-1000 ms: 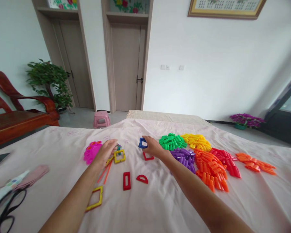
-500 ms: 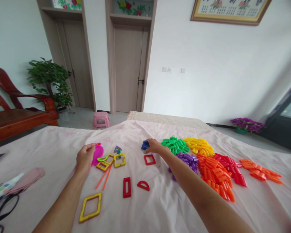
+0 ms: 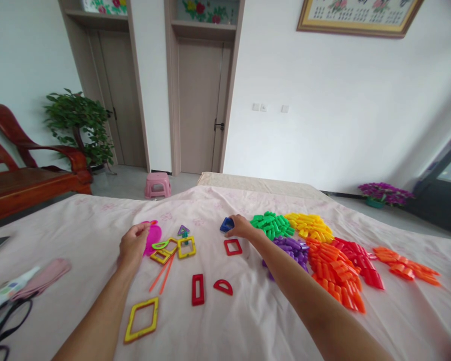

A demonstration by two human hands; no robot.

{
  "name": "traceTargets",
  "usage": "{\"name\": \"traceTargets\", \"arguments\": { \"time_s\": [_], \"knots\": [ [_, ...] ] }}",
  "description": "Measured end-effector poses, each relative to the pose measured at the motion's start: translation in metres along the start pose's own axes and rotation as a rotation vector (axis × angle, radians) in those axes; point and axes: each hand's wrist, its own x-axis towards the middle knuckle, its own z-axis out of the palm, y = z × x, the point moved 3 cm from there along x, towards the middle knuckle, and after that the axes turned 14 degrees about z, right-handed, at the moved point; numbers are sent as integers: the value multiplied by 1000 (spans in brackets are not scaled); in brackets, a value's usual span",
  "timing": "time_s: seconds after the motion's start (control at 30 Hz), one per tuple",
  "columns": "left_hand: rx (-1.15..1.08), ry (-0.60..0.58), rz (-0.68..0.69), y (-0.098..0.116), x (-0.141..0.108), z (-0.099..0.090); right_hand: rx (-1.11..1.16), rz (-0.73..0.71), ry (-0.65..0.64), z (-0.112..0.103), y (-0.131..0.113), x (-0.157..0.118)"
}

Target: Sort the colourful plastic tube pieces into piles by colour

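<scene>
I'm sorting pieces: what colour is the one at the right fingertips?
The piece is blue; head view.

A pale cloth (image 3: 259, 328) carries plastic heaps (image 3: 272, 224) — green, yellow, purple, orange, red — plus yellow frames (image 3: 155, 313), a red square (image 3: 233, 252), a pink disc (image 3: 155, 234).

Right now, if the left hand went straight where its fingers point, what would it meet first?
Probably the magenta disc, just ahead of the left hand; whether they already touch is unclear.

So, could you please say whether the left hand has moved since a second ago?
Yes: the left hand has moved leftward, farther from the red oblong plastic frame.
</scene>
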Motion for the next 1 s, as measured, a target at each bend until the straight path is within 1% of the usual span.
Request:
{"name": "traceTargets", "arguments": {
  "time_s": [0.2,0.33,0.67,0.8,1.0],
  "knots": [
    [27,-4,-5,0,-1,0,-11,11,36,-4,1,-5],
    [34,-10,2,1,-1,0,-29,48,47,-7,-2,-8],
    [27,-8,-10,3,-1,0,1,163,73,-1,-17,-12],
    [24,-14,1,3,-2,0,56,201,107,-3,-21,-18],
    [44,-25,14,0,-2,1,74,241,144,-6,-29,-23]
  ]
}}
